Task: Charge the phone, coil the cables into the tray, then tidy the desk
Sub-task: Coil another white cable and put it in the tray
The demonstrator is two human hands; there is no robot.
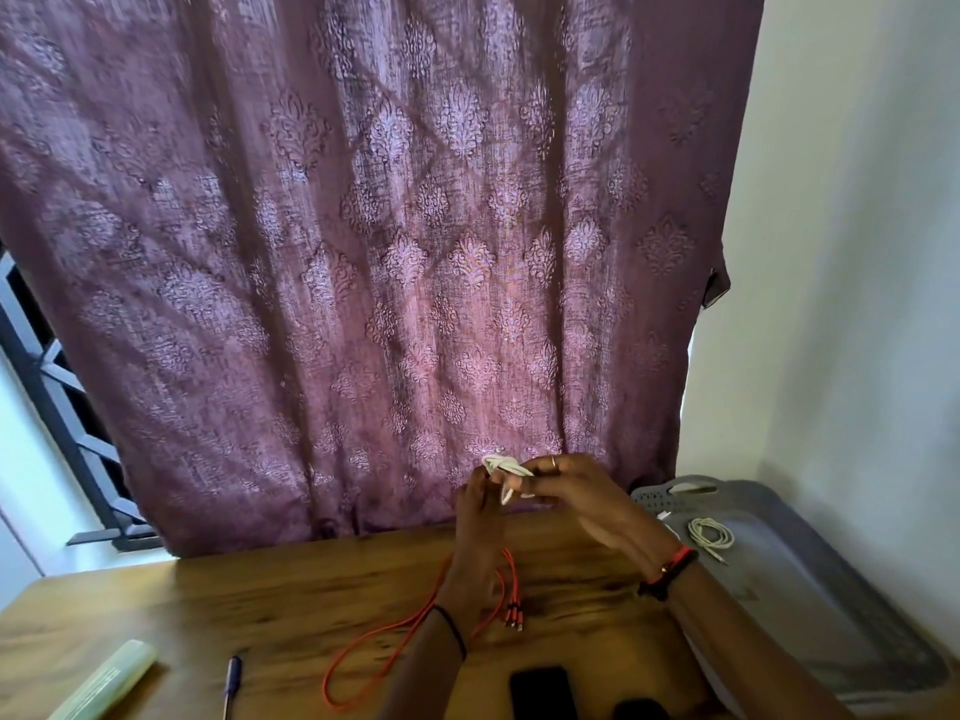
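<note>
Both hands are raised above the far edge of the wooden desk [260, 605]. Together my left hand [480, 522] and my right hand [582, 498] hold a coiled white cable [505, 467], with one plug end hanging down between them. A red multi-head cable [395, 636] lies loose on the desk beneath my left wrist. A black phone [543, 693] lies face up at the near edge. The grey tray [810, 589] sits at the right, holding another coiled white cable [710, 535].
A blue pen [232, 683] and a pale green case [104, 683] lie at the desk's near left. A dark object [639, 710] sits beside the phone. A purple patterned curtain [363, 252] hangs behind the desk; a white wall is on the right.
</note>
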